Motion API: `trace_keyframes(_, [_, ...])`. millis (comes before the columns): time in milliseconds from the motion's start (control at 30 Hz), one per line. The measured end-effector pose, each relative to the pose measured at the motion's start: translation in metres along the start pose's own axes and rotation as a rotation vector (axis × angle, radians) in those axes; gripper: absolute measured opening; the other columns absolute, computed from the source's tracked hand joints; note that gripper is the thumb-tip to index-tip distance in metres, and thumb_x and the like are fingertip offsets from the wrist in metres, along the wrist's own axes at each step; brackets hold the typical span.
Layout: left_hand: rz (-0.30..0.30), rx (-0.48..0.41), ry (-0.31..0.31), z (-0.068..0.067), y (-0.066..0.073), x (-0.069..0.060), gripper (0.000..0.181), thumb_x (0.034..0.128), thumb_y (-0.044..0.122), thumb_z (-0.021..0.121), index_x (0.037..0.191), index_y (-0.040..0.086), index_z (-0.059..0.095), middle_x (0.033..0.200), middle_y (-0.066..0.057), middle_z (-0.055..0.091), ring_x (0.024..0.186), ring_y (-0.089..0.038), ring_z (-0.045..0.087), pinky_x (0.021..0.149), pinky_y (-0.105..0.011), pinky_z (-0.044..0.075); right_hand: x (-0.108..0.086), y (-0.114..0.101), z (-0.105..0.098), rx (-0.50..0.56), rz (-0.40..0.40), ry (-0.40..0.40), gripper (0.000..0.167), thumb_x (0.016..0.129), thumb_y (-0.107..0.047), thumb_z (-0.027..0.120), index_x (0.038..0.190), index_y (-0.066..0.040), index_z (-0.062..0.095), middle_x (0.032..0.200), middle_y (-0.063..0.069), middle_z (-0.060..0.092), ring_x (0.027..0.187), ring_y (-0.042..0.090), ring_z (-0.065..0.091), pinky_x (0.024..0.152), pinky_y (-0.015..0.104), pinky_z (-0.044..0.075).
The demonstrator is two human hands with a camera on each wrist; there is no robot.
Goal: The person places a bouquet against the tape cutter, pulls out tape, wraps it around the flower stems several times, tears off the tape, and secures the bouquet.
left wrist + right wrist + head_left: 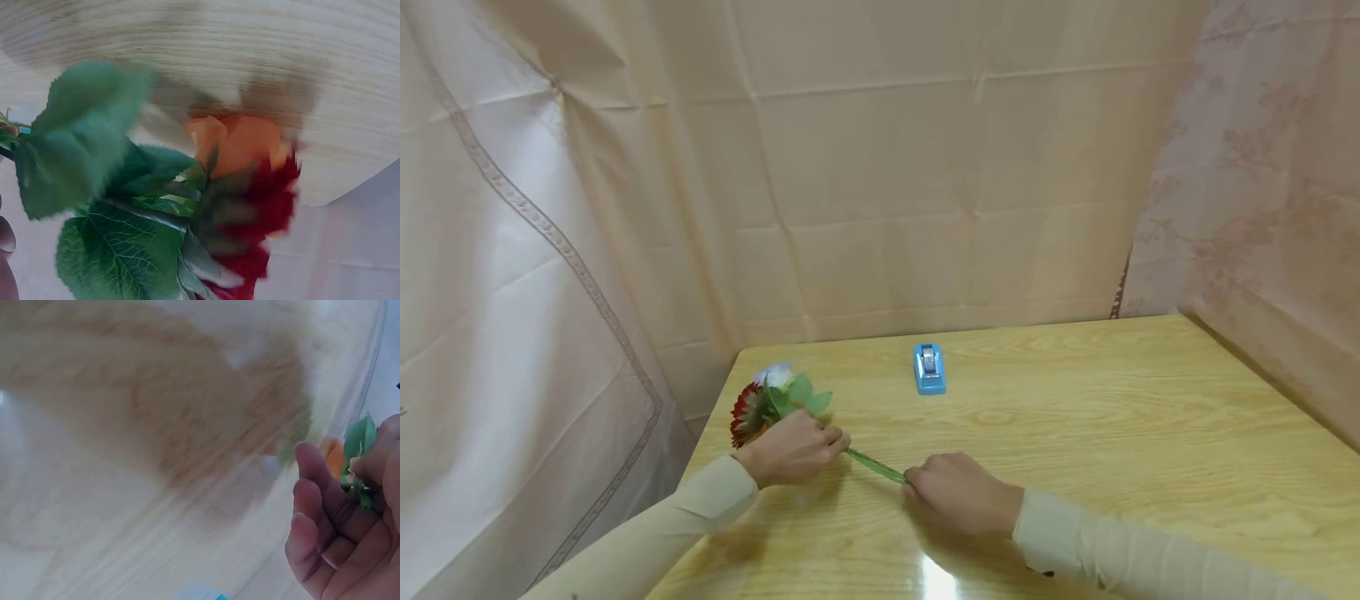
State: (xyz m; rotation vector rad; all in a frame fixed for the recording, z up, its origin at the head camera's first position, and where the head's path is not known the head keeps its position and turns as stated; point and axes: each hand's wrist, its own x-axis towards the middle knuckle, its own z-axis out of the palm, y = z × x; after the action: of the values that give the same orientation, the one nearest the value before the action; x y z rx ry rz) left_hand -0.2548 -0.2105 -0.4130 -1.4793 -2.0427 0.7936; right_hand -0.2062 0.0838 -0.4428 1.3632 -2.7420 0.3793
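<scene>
Artificial flowers are held in a bunch over the table's left part. A red flower (pixel 745 414) and a pale bluish-white flower (pixel 775 375) show beyond my left hand (pixel 793 446), which grips the stems just below the green leaves (pixel 801 390). An orange flower (pixel 240 144) sits beside the red one in the left wrist view. The green stems (pixel 876 467) run slanting to my right hand (pixel 962 493), where thumb and forefinger pinch their lower end. In the right wrist view its other fingers (pixel 305 531) are loosely bent. The stem ends are hidden.
A blue tape dispenser (pixel 930 371) with a roll of clear tape stands near the back edge of the wooden table (pixel 1112 417). Beige cloth (pixel 880 167) hangs behind it, and pale curtains (pixel 512 292) close off both sides.
</scene>
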Motion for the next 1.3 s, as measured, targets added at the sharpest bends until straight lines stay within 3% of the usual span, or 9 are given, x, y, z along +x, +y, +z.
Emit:
trace_keyframes(133, [-0.022,-0.013,-0.020,0.000,0.005,-0.002,0.021,0.0988,0.026,0.067,0.116,0.016,0.073,0.091,0.005,0.068,0.062,-0.010,0.056,0.045,-0.025,0.039,-0.001,0.008,0.001,-0.089,-0.006,0.027,0.021,0.105,-0.021,0.061,0.090,-0.010,0.071,0.070,-0.006,0.060,0.063,0.005,0.051,0.055,0.024,0.047])
trace_keyframes(333, [-0.084,-0.043,-0.062,-0.002,0.012,0.000,0.022,0.1020,0.023,0.065,0.120,0.012,0.072,0.102,-0.002,0.061,0.072,-0.010,0.056,0.047,-0.022,0.040,-0.006,0.019,-0.004,-0.088,0.025,0.068,0.022,0.103,-0.019,0.064,0.082,-0.011,0.068,0.065,-0.009,0.052,0.060,0.005,0.043,0.053,0.023,0.043])
trace_keyframes(567, [-0.123,-0.059,-0.049,-0.007,0.017,0.011,0.016,0.1014,0.020,0.066,0.113,0.014,0.076,0.101,0.002,0.071,0.088,-0.014,0.059,0.061,-0.023,0.051,-0.016,0.029,-0.003,-0.095,0.032,0.077,0.026,0.106,-0.022,0.059,0.081,-0.015,0.061,0.064,-0.011,0.045,0.060,0.005,0.042,0.054,0.024,0.043])
trace_keyframes(833, [-0.123,-0.070,0.002,-0.014,0.022,0.028,0.013,0.0999,0.022,0.067,0.104,0.016,0.078,0.096,0.005,0.073,0.088,-0.016,0.051,0.068,-0.027,0.039,-0.030,0.042,-0.008,-0.063,0.049,0.064,0.022,0.107,-0.023,0.056,0.087,-0.017,0.062,0.070,-0.012,0.051,0.064,0.004,0.045,0.057,0.025,0.044])
trace_keyframes(1100, [-0.136,-0.110,-0.018,-0.018,0.029,0.039,0.017,0.1017,0.024,0.064,0.104,0.017,0.079,0.097,0.006,0.074,0.088,-0.017,0.047,0.073,-0.030,0.033,-0.042,0.052,-0.012,-0.081,0.053,0.059,0.019,0.107,-0.025,0.055,0.092,-0.018,0.063,0.076,-0.012,0.055,0.068,0.005,0.046,0.060,0.025,0.045])
trace_keyframes(1300, [-0.148,-0.147,0.008,-0.020,0.034,0.046,0.019,0.1006,0.025,0.063,0.096,0.018,0.079,0.090,0.007,0.073,0.082,-0.016,0.042,0.072,-0.032,0.030,-0.050,0.058,-0.013,-0.076,0.086,0.019,0.015,0.108,-0.025,0.054,0.096,-0.021,0.062,0.083,-0.013,0.059,0.074,0.006,0.046,0.062,0.025,0.044])
